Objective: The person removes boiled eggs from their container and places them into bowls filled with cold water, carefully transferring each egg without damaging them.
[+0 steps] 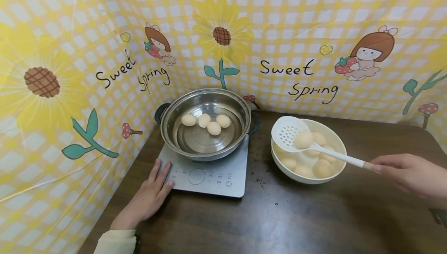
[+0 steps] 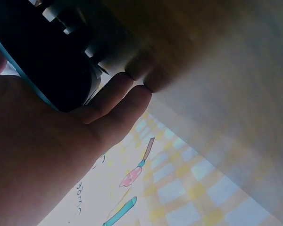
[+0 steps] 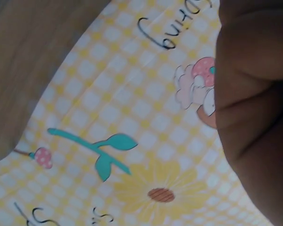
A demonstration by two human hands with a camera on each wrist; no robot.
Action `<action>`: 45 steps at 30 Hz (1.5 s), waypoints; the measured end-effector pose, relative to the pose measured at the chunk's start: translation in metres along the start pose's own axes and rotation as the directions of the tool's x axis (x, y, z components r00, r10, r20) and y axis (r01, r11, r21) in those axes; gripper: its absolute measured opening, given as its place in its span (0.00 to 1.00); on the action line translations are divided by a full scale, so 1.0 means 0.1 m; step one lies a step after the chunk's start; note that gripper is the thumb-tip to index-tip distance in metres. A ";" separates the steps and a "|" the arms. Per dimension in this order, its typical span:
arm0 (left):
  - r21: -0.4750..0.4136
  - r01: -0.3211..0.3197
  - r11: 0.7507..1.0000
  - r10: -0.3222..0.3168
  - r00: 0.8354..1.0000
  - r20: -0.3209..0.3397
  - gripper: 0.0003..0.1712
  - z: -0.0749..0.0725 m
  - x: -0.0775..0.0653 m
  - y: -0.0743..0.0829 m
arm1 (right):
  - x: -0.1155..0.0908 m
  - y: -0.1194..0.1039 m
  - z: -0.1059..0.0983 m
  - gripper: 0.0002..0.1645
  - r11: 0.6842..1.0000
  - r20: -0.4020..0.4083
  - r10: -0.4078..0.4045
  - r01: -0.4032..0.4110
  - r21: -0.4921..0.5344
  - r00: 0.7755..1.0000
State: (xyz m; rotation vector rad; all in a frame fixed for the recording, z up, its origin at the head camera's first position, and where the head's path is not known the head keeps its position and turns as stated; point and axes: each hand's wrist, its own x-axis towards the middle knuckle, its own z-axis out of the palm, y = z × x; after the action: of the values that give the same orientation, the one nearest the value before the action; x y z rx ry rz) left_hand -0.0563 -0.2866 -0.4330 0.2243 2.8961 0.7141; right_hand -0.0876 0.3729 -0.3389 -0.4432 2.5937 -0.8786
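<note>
My right hand (image 1: 408,174) grips the handle end of a white slotted skimmer (image 1: 284,134). Its perforated head is over the left part of a cream bowl (image 1: 279,164), and a pale egg (image 1: 304,139) lies on it near the handle. More eggs (image 1: 322,168) fill the bowl beneath. Fingers extended, my left hand (image 1: 148,195) rests at the left edge of an induction cooktop (image 1: 216,186); the left wrist view catches the hand (image 2: 99,108) against the cooktop's dark side. On the cooktop stands a steel pot (image 1: 206,155) with several eggs (image 1: 214,128) in water.
Water drops (image 1: 260,183) dot the brown table (image 1: 297,219) between cooktop and bowl. A yellow checked cloth (image 1: 286,21) with sunflowers hangs behind and to the left. Black handles (image 1: 255,122) stick out from the pot's sides.
</note>
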 end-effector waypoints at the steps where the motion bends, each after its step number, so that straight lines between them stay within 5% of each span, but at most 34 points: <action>1: 0.000 0.000 1.000 0.000 1.000 -0.001 0.38 0.00 0.00 0.00 | -0.02 0.03 0.01 0.24 1.000 -0.001 0.006 -0.006 -0.002 1.000; 7: -0.008 -0.003 1.000 0.003 1.000 0.001 0.38 0.00 -0.01 0.00 | -0.10 0.12 0.08 0.23 0.998 -0.038 0.053 -0.054 -0.027 0.998; 15: -0.030 0.005 1.000 -0.005 1.000 0.013 0.39 0.00 -0.02 0.00 | -0.07 0.11 0.13 0.20 0.970 -0.168 0.065 -0.102 -0.223 0.984; 21: -0.032 0.006 0.999 -0.006 1.000 0.016 0.39 0.00 -0.01 0.00 | -0.05 0.14 0.10 0.20 0.947 -0.262 0.001 -0.085 -0.311 0.965; 26: -0.026 0.007 1.000 -0.007 1.000 0.010 0.38 0.00 -0.01 0.00 | -0.06 0.13 0.11 0.20 0.933 -0.366 -0.052 -0.085 -0.349 0.929; 34: -0.011 0.006 1.000 -0.006 1.000 0.011 0.39 -0.02 0.01 0.02 | -0.13 0.08 0.14 0.18 0.972 -0.512 -0.091 -0.035 -0.232 0.854; 45: -0.005 0.007 1.000 -0.007 1.000 0.007 0.39 0.00 0.00 0.01 | 0.04 -0.19 0.12 0.15 0.975 -0.441 -0.100 -0.002 -0.224 0.892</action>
State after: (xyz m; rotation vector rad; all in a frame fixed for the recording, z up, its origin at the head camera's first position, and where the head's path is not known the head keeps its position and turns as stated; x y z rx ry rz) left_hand -0.0566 -0.2856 -0.4327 0.2158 2.8871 0.7180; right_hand -0.0826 0.3510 -0.3369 -0.4025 3.1417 -0.7879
